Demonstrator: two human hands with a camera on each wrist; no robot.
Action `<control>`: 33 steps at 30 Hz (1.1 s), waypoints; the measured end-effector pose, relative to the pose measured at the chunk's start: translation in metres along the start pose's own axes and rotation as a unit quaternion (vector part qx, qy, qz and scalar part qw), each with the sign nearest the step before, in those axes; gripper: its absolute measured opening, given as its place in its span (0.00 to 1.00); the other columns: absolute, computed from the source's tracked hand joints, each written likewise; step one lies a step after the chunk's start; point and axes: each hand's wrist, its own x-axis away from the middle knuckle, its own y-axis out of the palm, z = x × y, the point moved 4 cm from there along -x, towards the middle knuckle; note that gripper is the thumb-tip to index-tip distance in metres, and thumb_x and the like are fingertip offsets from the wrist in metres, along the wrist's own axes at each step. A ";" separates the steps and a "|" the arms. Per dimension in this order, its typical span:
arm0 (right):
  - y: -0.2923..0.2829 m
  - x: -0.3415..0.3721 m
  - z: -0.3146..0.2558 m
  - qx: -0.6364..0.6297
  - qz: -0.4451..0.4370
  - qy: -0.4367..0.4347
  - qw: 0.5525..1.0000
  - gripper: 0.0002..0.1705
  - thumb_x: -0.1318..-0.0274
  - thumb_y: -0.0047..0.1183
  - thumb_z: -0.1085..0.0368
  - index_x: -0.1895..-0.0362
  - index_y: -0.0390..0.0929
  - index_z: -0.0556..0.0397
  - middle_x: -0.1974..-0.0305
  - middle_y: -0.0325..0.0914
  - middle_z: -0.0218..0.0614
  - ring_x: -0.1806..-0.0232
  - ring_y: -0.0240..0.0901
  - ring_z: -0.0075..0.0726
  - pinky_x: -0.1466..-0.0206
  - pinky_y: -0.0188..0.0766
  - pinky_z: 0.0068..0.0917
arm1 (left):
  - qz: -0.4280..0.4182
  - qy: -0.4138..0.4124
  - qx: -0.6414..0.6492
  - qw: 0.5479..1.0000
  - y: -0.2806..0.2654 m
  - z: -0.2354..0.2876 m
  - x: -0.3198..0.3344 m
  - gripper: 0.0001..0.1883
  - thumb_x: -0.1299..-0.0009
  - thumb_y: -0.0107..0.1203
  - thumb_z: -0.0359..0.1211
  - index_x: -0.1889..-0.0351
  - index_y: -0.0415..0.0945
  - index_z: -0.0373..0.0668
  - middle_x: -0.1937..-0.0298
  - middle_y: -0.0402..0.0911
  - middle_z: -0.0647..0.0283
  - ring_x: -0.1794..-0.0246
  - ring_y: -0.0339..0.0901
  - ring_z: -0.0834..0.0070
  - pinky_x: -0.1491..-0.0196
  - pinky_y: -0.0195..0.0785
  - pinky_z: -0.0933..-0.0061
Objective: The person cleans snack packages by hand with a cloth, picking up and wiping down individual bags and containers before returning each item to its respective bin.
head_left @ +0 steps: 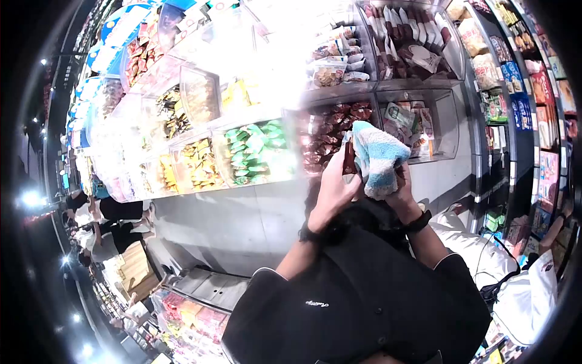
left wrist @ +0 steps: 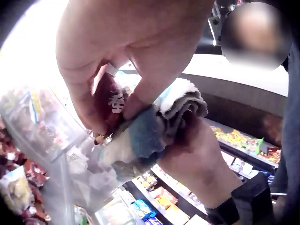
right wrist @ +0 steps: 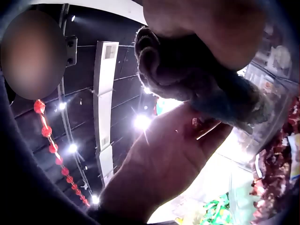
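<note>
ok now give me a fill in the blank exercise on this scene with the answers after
The left hand pinches a dark red packet with lettering coloured ____.
The right hand holds a fluffy cloth striped white and ____.
In the head view, shiny green wrapped packets lie to the ____ of brownish-red wrapped packets.

Missing words: white; blue; left.

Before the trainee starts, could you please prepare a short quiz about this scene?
1. True or false: the bare left hand holds a dark red item with white lettering.
2. The bare right hand holds: A) a fluffy blue-and-white striped cloth; B) a yellow plastic bottle.
3. In the head view, what colour wrappers lie directly left of the small green-wrapped pieces?

Key: 1. True. 2. A. 3. Yellow wrappers.
</note>
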 end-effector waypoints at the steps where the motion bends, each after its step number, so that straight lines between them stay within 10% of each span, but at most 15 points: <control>1: -0.002 -0.003 -0.001 0.038 -0.020 -0.018 0.999 0.25 0.34 0.43 0.66 0.35 0.57 0.56 0.41 0.68 0.39 0.41 0.67 0.33 0.39 0.64 0.32 | 0.008 -0.027 0.026 0.999 0.003 0.001 0.002 0.29 0.43 0.55 0.23 0.40 0.65 0.36 0.54 0.75 0.53 0.53 0.76 0.68 0.50 0.68 0.70; 8: 0.002 -0.009 -0.020 0.223 -0.066 -0.064 0.970 0.25 0.38 0.47 0.71 0.37 0.60 0.60 0.44 0.70 0.38 0.43 0.68 0.31 0.41 0.65 0.29 | 0.088 -0.046 0.094 0.991 0.003 0.023 0.017 0.25 0.43 0.56 0.22 0.45 0.68 0.35 0.56 0.74 0.59 0.55 0.75 0.73 0.52 0.69 0.73; 16: -0.014 0.001 -0.022 0.121 -0.125 -0.011 0.985 0.26 0.39 0.52 0.66 0.39 0.61 0.60 0.45 0.72 0.39 0.45 0.70 0.34 0.41 0.66 0.32 | -0.043 -0.100 0.344 0.933 0.013 0.011 0.023 0.28 0.38 0.63 0.29 0.40 0.66 0.38 0.47 0.75 0.64 0.48 0.71 0.79 0.45 0.65 0.73; 28: -0.011 0.009 -0.028 0.121 -0.074 -0.041 0.989 0.25 0.39 0.53 0.65 0.39 0.64 0.59 0.46 0.73 0.34 0.46 0.68 0.27 0.42 0.65 0.28 | -0.071 -0.110 0.159 0.979 0.024 -0.001 0.016 0.20 0.29 0.49 0.32 0.41 0.66 0.35 0.49 0.74 0.62 0.49 0.69 0.75 0.43 0.61 0.74; 33: 0.017 0.020 -0.035 0.192 -0.140 -0.063 0.969 0.30 0.40 0.54 0.53 0.40 0.66 0.59 0.45 0.72 0.37 0.43 0.67 0.31 0.42 0.65 0.30 | -0.108 -0.201 0.483 0.845 0.044 -0.009 0.020 0.34 0.23 0.26 0.54 0.36 0.60 0.33 0.41 0.70 0.57 0.40 0.68 0.68 0.38 0.60 0.67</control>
